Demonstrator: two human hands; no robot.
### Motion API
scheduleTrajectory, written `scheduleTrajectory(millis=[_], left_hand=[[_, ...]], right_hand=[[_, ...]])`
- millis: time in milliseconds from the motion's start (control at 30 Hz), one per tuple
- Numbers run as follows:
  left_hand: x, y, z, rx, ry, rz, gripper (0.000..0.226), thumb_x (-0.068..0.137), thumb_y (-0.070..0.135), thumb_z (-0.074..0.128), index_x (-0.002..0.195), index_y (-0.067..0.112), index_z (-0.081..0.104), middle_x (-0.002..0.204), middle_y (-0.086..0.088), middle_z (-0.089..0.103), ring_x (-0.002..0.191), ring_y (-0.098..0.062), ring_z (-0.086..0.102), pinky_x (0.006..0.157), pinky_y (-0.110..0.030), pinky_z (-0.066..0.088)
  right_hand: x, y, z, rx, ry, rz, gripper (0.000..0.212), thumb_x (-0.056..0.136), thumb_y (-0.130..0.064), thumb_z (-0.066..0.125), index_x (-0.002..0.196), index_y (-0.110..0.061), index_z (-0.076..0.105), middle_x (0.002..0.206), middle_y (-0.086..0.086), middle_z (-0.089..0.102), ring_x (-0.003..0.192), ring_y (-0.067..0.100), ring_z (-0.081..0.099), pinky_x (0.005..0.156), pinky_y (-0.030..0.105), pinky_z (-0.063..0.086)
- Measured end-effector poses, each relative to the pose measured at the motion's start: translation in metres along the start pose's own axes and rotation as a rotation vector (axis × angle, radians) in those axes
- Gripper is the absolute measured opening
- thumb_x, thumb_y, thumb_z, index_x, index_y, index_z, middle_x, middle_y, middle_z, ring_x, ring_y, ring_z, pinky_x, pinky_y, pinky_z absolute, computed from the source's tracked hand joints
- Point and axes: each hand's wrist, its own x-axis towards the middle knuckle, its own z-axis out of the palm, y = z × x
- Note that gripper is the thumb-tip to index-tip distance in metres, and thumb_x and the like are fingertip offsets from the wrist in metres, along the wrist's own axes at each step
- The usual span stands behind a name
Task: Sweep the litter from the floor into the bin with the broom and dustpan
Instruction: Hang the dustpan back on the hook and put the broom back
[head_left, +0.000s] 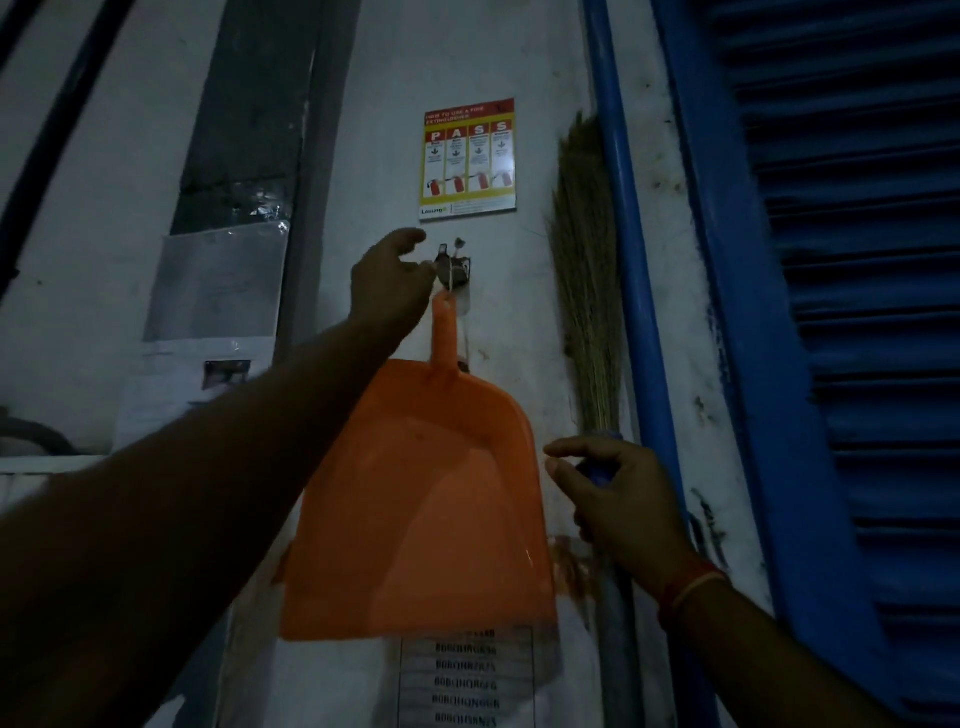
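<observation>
An orange plastic dustpan (426, 499) hangs on the white wall by a loop of string from a metal hook (453, 266). My left hand (392, 283) reaches up to the hook, its fingertips at the string and hook. A grass broom (587, 270) stands upright against the wall, bristles up, between the dustpan and a blue pipe. My right hand (618, 499) curls round the broom's blue handle (600, 475) just below the bristles. No litter or bin is in view.
A blue pipe (631, 270) runs vertically right of the broom, with blue louvred shutters (852, 312) beyond it. A fire-extinguisher poster (467, 158) hangs above the hook. Papers are taped to the wall at left and below the dustpan.
</observation>
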Motion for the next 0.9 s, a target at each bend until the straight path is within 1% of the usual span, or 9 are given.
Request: scheduleTrajectory(millis=[100,200,300,433,567,700,767,833,900], left_hand=[[-0.059,0.015,-0.008,-0.054,0.09,0.117,0.034,0.096,0.014,0.059,0.13,0.018,0.058,0.133,-0.001,0.059,0.108,-0.005,0.06,0.087,-0.02,0.055],[-0.122,0.027,-0.018,-0.156,-0.098,0.096,0.026,0.099,0.019,0.058,0.125,0.025,0.058,0.127,0.01,0.06,0.105,0.005,0.06,0.076,-0.004,0.049],[-0.177,0.036,-0.019,-0.344,-0.248,-0.035,0.023,0.099,0.015,0.059,0.121,0.022,0.061,0.123,0.009,0.063,0.108,0.003,0.061,0.083,-0.01,0.052],[-0.226,0.034,-0.018,-0.486,-0.313,-0.223,0.02,0.097,0.015,0.062,0.116,0.02,0.063,0.119,0.005,0.066,0.11,-0.008,0.063,0.097,-0.035,0.055],[-0.265,0.035,-0.032,-0.565,-0.393,-0.237,0.017,0.094,0.018,0.067,0.111,0.019,0.065,0.113,0.006,0.068,0.11,-0.009,0.064,0.093,-0.03,0.054],[-0.291,0.03,-0.042,-0.62,-0.492,-0.257,0.02,0.088,0.023,0.072,0.108,0.02,0.066,0.117,0.002,0.067,0.114,-0.02,0.063,0.094,-0.043,0.056],[-0.3,0.028,-0.051,-0.718,-0.543,-0.305,0.022,0.09,0.016,0.073,0.109,0.022,0.065,0.12,-0.001,0.064,0.112,-0.026,0.064,0.088,-0.041,0.057],[-0.304,0.029,-0.061,-0.744,-0.533,-0.306,0.027,0.089,0.013,0.074,0.111,0.027,0.064,0.12,0.005,0.063,0.109,-0.027,0.065,0.087,-0.039,0.058],[-0.308,0.03,-0.069,-0.748,-0.533,-0.296,0.031,0.09,0.011,0.074,0.114,0.025,0.061,0.117,0.005,0.063,0.103,-0.034,0.066,0.085,-0.048,0.06]], right_hand=[[-0.007,-0.006,-0.004,0.02,-0.027,0.018,0.014,0.092,-0.015,0.067,0.096,-0.024,0.076,0.06,0.0,0.065,0.044,0.014,0.057,0.042,0.027,0.047],[-0.012,-0.013,-0.003,0.091,-0.06,0.068,0.028,0.098,-0.01,0.053,0.099,-0.027,0.076,0.066,-0.004,0.065,0.05,0.018,0.058,0.046,0.029,0.048],[-0.016,-0.026,0.001,0.15,-0.092,0.1,0.035,0.1,-0.009,0.045,0.103,-0.026,0.075,0.074,-0.002,0.065,0.055,0.021,0.059,0.048,0.03,0.049],[-0.02,-0.045,0.008,0.172,-0.107,0.072,0.035,0.101,-0.009,0.041,0.107,-0.023,0.072,0.081,0.008,0.059,0.057,0.022,0.058,0.051,0.033,0.051],[-0.021,-0.066,0.013,0.195,-0.115,0.049,0.032,0.102,-0.007,0.04,0.109,-0.015,0.07,0.081,0.011,0.056,0.057,0.021,0.058,0.053,0.034,0.053],[-0.017,-0.085,0.021,0.202,-0.1,0.042,0.031,0.101,-0.005,0.04,0.108,-0.012,0.07,0.079,0.011,0.055,0.058,0.021,0.056,0.054,0.035,0.053],[-0.016,-0.097,0.03,0.195,-0.079,0.046,0.031,0.101,-0.005,0.041,0.107,-0.012,0.07,0.078,0.009,0.055,0.058,0.021,0.056,0.053,0.035,0.053],[-0.015,-0.106,0.039,0.174,-0.063,0.033,0.031,0.101,-0.005,0.04,0.108,-0.012,0.07,0.078,0.009,0.055,0.057,0.02,0.056,0.053,0.034,0.052],[-0.017,-0.115,0.048,0.127,-0.06,0.011,0.031,0.102,-0.006,0.039,0.109,-0.013,0.069,0.081,0.009,0.055,0.058,0.019,0.057,0.054,0.034,0.052]])
